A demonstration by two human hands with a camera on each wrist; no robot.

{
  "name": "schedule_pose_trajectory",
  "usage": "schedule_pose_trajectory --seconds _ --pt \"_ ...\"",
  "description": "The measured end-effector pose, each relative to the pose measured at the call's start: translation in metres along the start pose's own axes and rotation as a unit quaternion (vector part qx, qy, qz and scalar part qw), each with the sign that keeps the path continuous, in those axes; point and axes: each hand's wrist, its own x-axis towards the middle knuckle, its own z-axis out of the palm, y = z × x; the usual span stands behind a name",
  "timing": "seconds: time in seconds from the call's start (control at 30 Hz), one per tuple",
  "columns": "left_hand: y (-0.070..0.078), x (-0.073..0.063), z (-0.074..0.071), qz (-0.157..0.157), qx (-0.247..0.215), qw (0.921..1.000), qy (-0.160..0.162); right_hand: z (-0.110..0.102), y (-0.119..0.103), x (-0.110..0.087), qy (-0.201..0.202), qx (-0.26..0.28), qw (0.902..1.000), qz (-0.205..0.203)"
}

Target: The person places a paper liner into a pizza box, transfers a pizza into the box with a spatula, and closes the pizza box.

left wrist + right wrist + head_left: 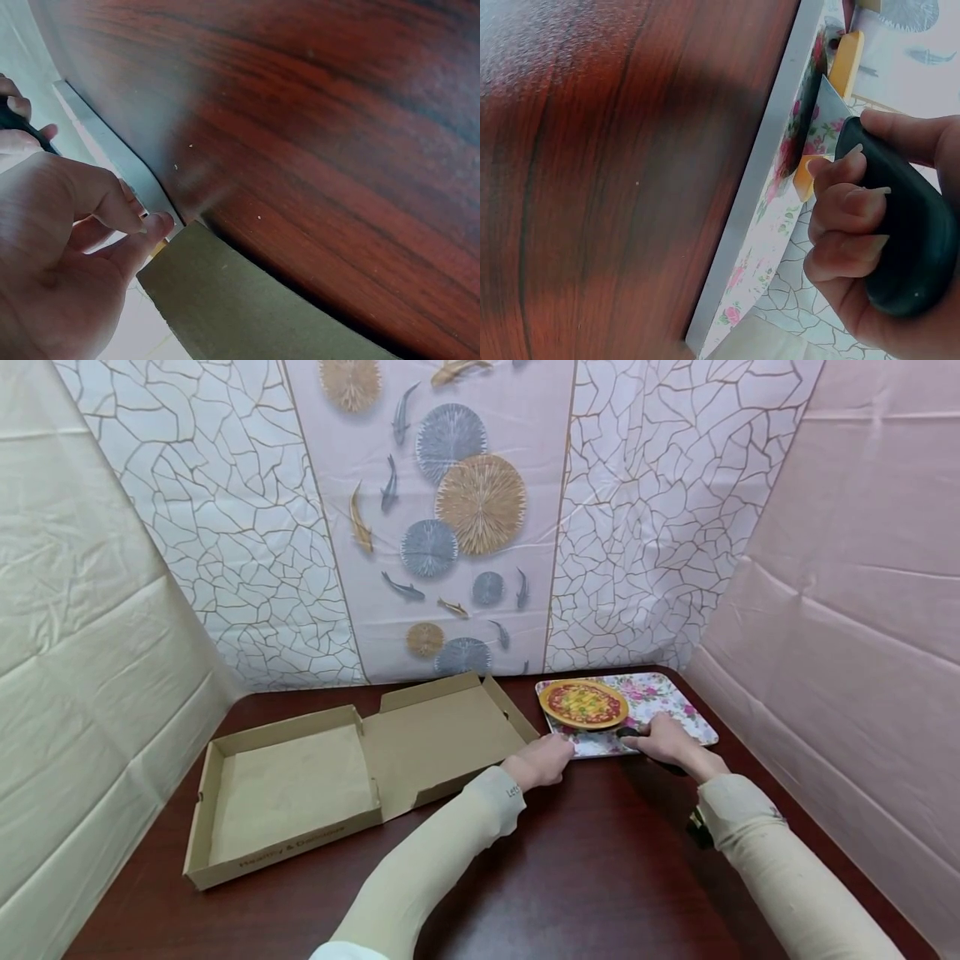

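A round pizza (585, 703) with a raised yellow crust lies on the left part of a white, floral tray (678, 697). My right hand (667, 743) grips the black handle (904, 217) of a pizza server, fingers curled round it. Its shiny metal blade (831, 120) points toward the pizza at the tray's front edge; whether it reaches under the crust I cannot tell. At the tray's front left corner, my left hand (546, 760) pinches the rim between thumb (156, 226) and curled fingers. Part of that corner is hidden behind the hand.
An open cardboard pizza box (292, 789) lies on the left of the dark wooden table (585, 877). Its unfolded lid (442, 731) reaches close to my left hand and the tray. Patterned cloth walls (465, 527) enclose the back and both sides.
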Motion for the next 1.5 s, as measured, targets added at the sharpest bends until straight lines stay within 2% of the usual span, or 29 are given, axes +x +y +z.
schedule_pose_trajectory --seconds 0.3,0.43,0.7,0.93,1.23,1.5 --pt "0.002 -0.003 -0.003 -0.005 -0.003 1.0 0.004 0.0 -0.004 -0.007 0.004 -0.004 0.9999 -0.013" --pt "0.003 -0.003 -0.003 -0.01 -0.008 0.9999 0.007 0.003 -0.003 -0.008 0.018 -0.023 0.9993 -0.023" --pt "0.002 -0.001 0.001 -0.009 -0.015 0.9996 0.021 0.008 0.0 -0.012 0.042 -0.061 0.9971 -0.017" --pt "0.002 -0.002 0.001 -0.008 -0.01 0.9998 0.017 0.011 0.006 -0.014 0.043 -0.059 0.9971 -0.02" --pt "0.001 -0.002 0.002 -0.013 -0.021 0.9995 0.019 0.016 0.009 -0.016 0.065 -0.054 0.9961 -0.026" --pt "0.003 -0.006 -0.002 -0.013 -0.023 0.9996 0.014 0.016 0.007 -0.017 0.068 -0.049 0.9961 -0.029"
